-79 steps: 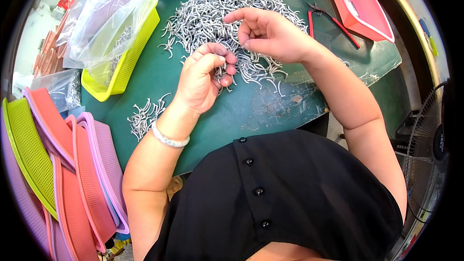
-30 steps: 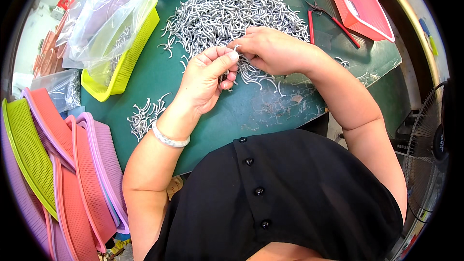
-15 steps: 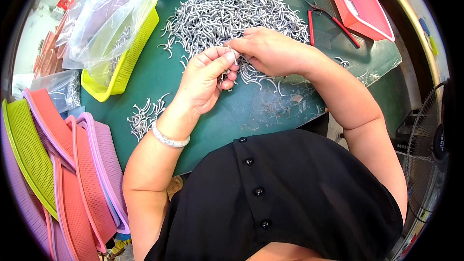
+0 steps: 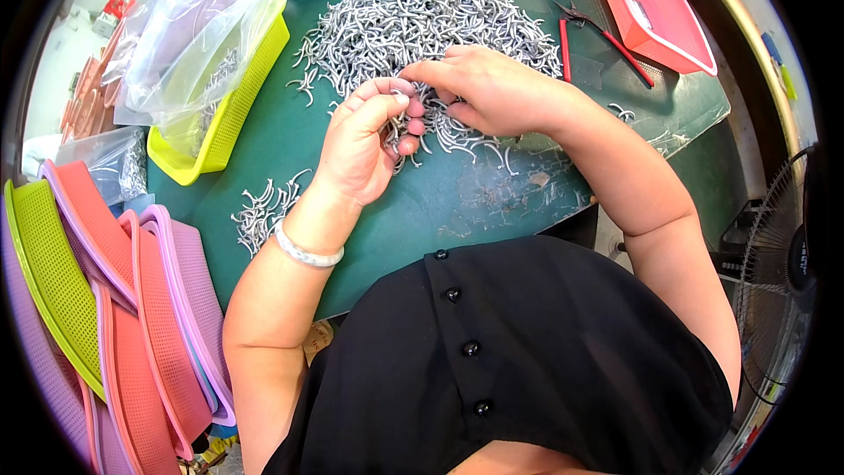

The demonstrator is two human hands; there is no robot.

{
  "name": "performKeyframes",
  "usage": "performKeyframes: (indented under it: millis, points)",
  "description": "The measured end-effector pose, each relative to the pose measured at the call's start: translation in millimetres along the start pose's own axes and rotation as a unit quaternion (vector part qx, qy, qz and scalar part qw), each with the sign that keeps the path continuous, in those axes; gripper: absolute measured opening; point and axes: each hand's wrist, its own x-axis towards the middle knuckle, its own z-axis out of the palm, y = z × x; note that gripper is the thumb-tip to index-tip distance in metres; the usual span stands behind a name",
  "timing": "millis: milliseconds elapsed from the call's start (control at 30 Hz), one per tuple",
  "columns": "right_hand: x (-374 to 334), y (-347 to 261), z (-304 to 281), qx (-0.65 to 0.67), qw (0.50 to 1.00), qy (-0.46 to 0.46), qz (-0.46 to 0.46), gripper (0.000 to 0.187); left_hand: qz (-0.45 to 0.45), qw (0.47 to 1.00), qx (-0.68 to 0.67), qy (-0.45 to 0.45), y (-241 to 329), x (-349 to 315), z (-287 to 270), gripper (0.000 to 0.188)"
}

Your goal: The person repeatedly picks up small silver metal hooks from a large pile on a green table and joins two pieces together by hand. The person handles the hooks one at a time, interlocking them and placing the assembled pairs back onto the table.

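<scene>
My left hand (image 4: pixel 359 145) is palm up at the near edge of a big heap of small curved grey metal pieces (image 4: pixel 422 22). Its curled fingers keep several such curved pieces (image 4: pixel 395 130) in the palm, and its thumb and forefinger come together at the tips. From the right, my right hand (image 4: pixel 497 92) reaches over the heap's near side. Its forefinger is stretched to the left fingertips, while its thumb stays apart below. Nothing shows between them; whether a tiny piece lies at the forefinger's tip is too small to tell.
A smaller pile of curved pieces (image 4: pixel 262 213) lies left on the green table (image 4: pixel 422 211). Red-handled pliers (image 4: pixel 607 35) and a pink basket (image 4: pixel 655 18) are at right. A yellow-green basket (image 4: pixel 224 127) with a plastic bag stands left, above stacked baskets (image 4: pixel 149 325). A fan (image 4: pixel 769 246) is far right.
My right thumb and forefinger have parted from their pinch at the left fingertips, the forefinger now reaching further left. The left hand has shifted slightly left.
</scene>
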Motion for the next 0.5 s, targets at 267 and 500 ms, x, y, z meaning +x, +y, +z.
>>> performKeyframes:
  millis: [267, 500]
  points:
    - [-1, 0, 1, 0.005, 0.999, 0.024, -0.037, 0.051, 0.006, 1.000, 0.009, 0.026, -1, -1, 3, 0.007]
    - [-2, 8, 6, 0.073, 0.993, 0.090, 0.033, 0.053, 0.004, 0.999, 0.007, 0.031, -1, 0, 3, 0.006]
